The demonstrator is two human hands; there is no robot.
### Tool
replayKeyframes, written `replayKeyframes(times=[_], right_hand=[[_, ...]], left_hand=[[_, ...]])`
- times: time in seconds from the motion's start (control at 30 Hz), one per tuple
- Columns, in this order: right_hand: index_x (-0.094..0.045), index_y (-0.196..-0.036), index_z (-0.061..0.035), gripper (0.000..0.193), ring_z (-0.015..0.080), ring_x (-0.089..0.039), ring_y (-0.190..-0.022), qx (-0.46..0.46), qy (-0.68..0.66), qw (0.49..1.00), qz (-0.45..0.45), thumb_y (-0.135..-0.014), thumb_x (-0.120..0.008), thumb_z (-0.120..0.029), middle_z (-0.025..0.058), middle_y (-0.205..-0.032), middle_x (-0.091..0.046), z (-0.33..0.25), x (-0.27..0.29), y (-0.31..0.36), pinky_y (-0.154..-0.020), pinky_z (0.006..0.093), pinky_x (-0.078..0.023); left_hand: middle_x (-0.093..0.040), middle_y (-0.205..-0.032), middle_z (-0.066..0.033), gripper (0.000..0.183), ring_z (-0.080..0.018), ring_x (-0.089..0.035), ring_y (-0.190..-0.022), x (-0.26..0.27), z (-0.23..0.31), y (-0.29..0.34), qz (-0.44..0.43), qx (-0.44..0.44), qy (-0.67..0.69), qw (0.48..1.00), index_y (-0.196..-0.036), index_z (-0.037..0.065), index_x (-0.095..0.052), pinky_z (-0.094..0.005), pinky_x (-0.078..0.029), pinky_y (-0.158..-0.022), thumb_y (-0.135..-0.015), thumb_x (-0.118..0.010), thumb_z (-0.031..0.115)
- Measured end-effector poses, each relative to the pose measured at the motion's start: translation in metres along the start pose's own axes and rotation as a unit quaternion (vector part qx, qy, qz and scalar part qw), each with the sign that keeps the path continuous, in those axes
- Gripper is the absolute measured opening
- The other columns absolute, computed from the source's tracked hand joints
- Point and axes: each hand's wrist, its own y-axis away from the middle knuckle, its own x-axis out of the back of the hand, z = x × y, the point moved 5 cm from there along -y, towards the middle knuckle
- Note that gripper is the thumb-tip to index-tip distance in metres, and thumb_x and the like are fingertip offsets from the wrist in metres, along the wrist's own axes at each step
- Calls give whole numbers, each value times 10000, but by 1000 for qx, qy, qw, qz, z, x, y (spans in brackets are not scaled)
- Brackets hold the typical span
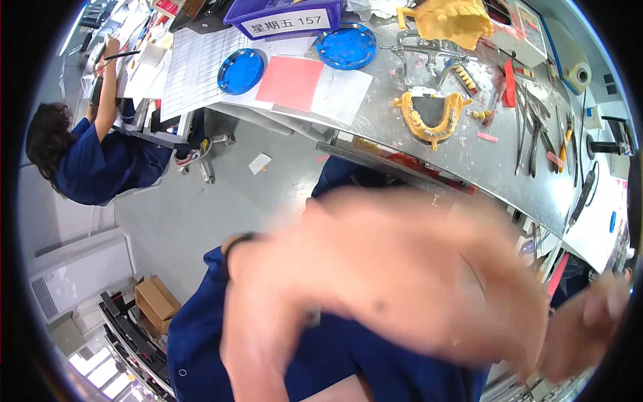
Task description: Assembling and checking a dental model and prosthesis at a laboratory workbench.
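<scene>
A large, motion-smeared arm and hand fill the lower middle, close to the camera; I take this to be my left hand (402,268). A black band (239,246) shows at its left end. At the right edge is another blurred hand, apparently my right hand (584,328), with its fingers smeared. Nothing can be made out in either. Beyond them on the metal bench lies a yellow dental cast (434,119), an arch with teeth along it. Behind it stand a metal articulator (422,53) and a second yellow cast (455,23).
A short row of false teeth (464,78), a red strip (509,84) and several hand tools (534,134) lie on the bench. Leftward are two blue round dishes (346,45), a pink sheet (290,82) and a purple bin (284,8). A seated person (100,157) works at far left.
</scene>
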Motion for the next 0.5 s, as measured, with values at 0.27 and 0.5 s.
replayKeyframes(times=[0.27,0.5], right_hand=[[-371,-1437,-24,989,293,-579,-1157,-110,436,864,-229,-634,-902,-248,182,-1297,-566,174,-67,45,-922,384,-489],[-362,-1411,-29,1000,274,-615,-998,-173,428,871,-167,-580,-909,-145,180,-1190,-602,197,-66,47,-829,346,-493]], left_hand=[[-350,-1483,-224,829,-225,-639,-1039,119,-36,-29,129,348,-140,918,-1534,38,-155,-266,-530,-838,-912,-669,231],[-593,-1188,-133,763,-162,-597,-1062,100,-71,-40,67,203,-154,965,-1419,-42,-335,-276,-506,-894,-821,-775,138]])
